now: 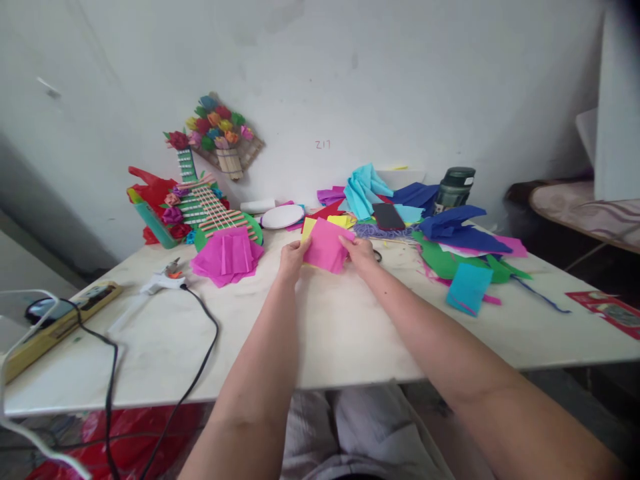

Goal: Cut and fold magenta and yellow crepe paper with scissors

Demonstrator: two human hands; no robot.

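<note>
A square of pink crepe paper (326, 247) is stretched between my two hands over the middle of the table. My left hand (293, 259) pinches its left edge, and my right hand (361, 252) grips its upper right corner. Yellow paper (307, 230) shows behind the pink sheet, close to my left fingers; whether it is held too, I cannot tell. Beside my right hand, a small dark ring (377, 255), perhaps a scissor handle, is partly hidden. A fanned stack of magenta paper (229, 257) lies to the left.
A glue gun (165, 280) with a black cord and a power strip (60, 327) occupy the left side. Stick-and-paper-flower crafts (210, 207) stand behind. Colored paper (455, 230), a phone (388, 217) and a dark green bottle (454, 189) crowd the back right. A blue paper piece (469, 289) lies nearer.
</note>
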